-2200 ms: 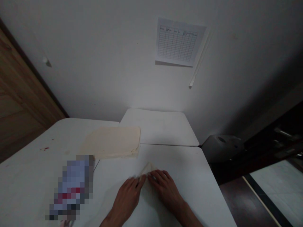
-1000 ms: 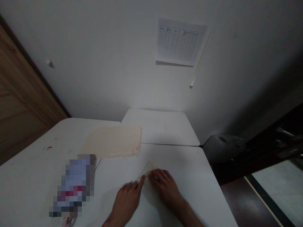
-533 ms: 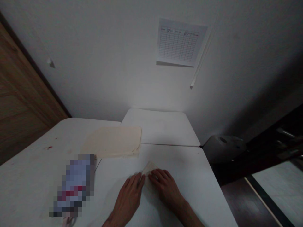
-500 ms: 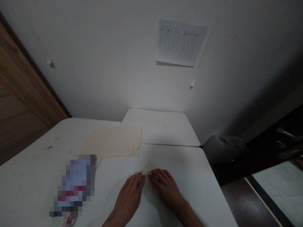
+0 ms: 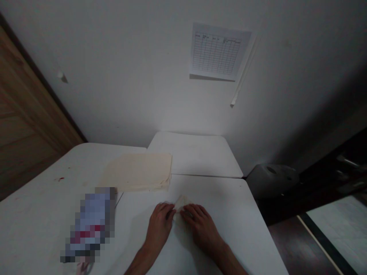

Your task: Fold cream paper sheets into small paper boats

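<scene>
A small cream sheet of paper [image 5: 181, 201] lies folded on the white table [image 5: 229, 214], only its pointed far tip showing. My left hand [image 5: 159, 227] rests on its left side with the fingers curled onto the edge. My right hand [image 5: 200, 226] lies on its right side, fingers bent and pressing the paper down. The two hands almost touch at the fingertips. Most of the sheet is hidden under them.
A stack of cream paper sheets [image 5: 139, 172] lies farther back on the left. A blurred-out object [image 5: 90, 225] sits at the near left. A second white table [image 5: 195, 152] stands against the wall under a printed chart [image 5: 216, 51]. The table edge drops off to the right.
My left hand has moved forward along the paper and its fingers have curled in at the tip. My right hand has stayed in place.
</scene>
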`<state>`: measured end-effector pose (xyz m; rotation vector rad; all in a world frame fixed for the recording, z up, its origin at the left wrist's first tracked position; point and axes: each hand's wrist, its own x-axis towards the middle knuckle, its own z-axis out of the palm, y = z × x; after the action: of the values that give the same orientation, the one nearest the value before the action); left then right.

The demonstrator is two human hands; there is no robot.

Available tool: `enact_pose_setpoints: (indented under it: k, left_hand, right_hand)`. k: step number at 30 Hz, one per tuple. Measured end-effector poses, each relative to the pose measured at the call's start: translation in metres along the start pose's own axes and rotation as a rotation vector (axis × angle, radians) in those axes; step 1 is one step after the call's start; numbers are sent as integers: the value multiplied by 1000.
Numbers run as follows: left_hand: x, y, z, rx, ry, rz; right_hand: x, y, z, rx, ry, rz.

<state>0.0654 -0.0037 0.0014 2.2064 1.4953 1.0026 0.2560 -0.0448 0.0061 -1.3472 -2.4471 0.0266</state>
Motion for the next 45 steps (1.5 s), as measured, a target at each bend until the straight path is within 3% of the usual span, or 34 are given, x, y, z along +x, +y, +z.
enact_pose_setpoints:
  k: [10, 26, 29, 35, 39, 45]
  left_hand:
    - [3, 3, 0, 31, -20, -66]
    - [-13, -9, -12, 58, 34, 31]
    - [-21, -12, -15, 101, 55, 129]
    - [-36, -20, -7, 325, -119, 457]
    - [-35, -19, -1, 393, -171, 483]
    - [-25, -2, 1, 440, -226, 408]
  right_hand:
    - [1, 0, -2, -48, -27, 5]
    - [2, -1, -7, -13, -55, -12]
    - [2, 1, -5, -16, -72, -13]
    - [2, 3, -2, 13, -93, -4]
    - [-1, 1, 1, 22, -78, 25]
    - [-6, 4, -3, -11, -75, 118]
